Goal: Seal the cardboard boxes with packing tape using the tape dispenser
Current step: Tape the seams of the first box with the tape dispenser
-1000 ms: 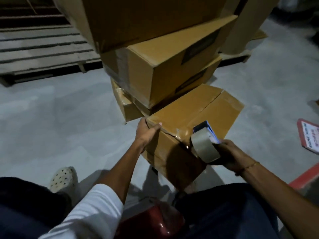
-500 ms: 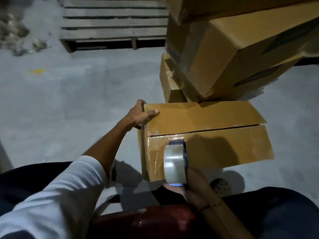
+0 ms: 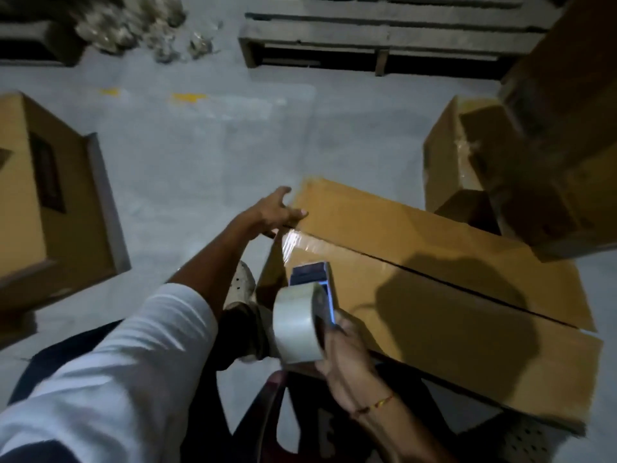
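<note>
A long cardboard box (image 3: 434,289) lies in front of me with its two top flaps closed along a dark seam. A strip of clear tape (image 3: 295,242) shines on its near left corner. My left hand (image 3: 275,212) rests on that far left corner, thumb on top of the flap, fingers over the edge. My right hand (image 3: 344,359) grips the blue tape dispenser (image 3: 314,289), whose roll of clear tape (image 3: 295,325) faces me. The dispenser's front sits at the box's left end, just below the taped corner.
A stack of cardboard boxes (image 3: 534,135) stands at the right, close behind the long box. Another box (image 3: 50,208) sits on the grey floor at the left. A wooden pallet (image 3: 384,35) lies at the back. My white shoe (image 3: 242,285) and a red stool (image 3: 277,412) are below.
The view has swung left, bringing the left-hand box into sight. My left hand stays on the box's corner. The dispenser has shifted from the side face up toward the taped corner.
</note>
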Demonstrator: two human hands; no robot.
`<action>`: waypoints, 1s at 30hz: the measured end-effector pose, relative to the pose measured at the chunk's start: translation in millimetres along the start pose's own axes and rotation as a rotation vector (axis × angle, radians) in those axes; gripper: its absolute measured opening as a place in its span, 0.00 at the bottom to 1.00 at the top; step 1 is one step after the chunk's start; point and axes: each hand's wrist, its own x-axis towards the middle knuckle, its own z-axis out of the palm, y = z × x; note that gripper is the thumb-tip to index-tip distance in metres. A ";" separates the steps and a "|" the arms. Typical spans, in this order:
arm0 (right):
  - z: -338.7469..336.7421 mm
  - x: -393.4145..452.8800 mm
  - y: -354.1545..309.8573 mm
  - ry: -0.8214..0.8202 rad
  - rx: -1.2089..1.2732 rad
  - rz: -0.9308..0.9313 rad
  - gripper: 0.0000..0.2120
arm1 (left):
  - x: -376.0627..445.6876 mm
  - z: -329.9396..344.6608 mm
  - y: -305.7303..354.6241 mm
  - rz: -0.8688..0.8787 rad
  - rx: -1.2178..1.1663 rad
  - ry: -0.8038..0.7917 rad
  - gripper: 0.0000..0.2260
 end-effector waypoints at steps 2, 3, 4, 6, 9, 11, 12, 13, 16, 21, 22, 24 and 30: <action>-15.5 0.7 4.5 -0.005 -0.092 -0.023 0.11 | -7.8 8.0 -17.8 -0.014 0.062 -0.033 0.31; -24.5 -0.1 6.7 0.006 -0.117 -0.046 0.11 | -13.1 12.9 -24.7 -0.007 0.095 -0.035 0.29; -33.5 -3.8 7.9 0.018 -0.136 -0.075 0.11 | -18.5 16.5 -30.8 -0.009 0.121 -0.033 0.28; -52.1 -15.9 6.5 0.013 -0.207 -0.185 0.10 | -37.7 18.5 -33.0 -0.013 0.175 -0.018 0.26; -77.2 -46.6 -0.1 -0.013 -0.295 -0.315 0.08 | -76.1 15.0 -23.7 0.049 0.304 0.062 0.26; -90.0 -69.8 -2.6 0.005 -0.310 -0.379 0.04 | -105.9 12.2 -16.0 0.129 0.455 0.061 0.25; -94.8 -80.5 -3.5 0.017 -0.331 -0.405 0.05 | -121.8 10.9 -13.9 0.160 0.527 0.043 0.25; -100.7 -89.1 -4.4 0.036 -0.377 -0.425 0.06 | -138.5 11.2 -12.9 0.185 0.596 0.025 0.24; -118.4 -109.5 -7.8 0.070 -0.496 -0.464 0.09 | -176.6 15.7 -21.4 0.175 0.716 0.025 0.26; -135.8 -129.4 -14.7 0.009 -0.503 -0.516 0.08 | -196.8 27.5 -45.1 0.085 0.704 0.107 0.30; -139.5 -126.5 -16.7 0.006 -0.548 -0.540 0.10 | -193.3 29.1 -49.7 0.063 0.696 0.120 0.29; -148.6 -117.6 -21.6 0.006 -0.660 -0.594 0.11 | -182.3 31.3 -56.0 0.037 0.665 0.143 0.28; -177.8 -76.2 -36.1 0.013 -0.632 -0.511 0.21 | -126.7 40.5 -54.3 0.086 0.294 0.302 0.40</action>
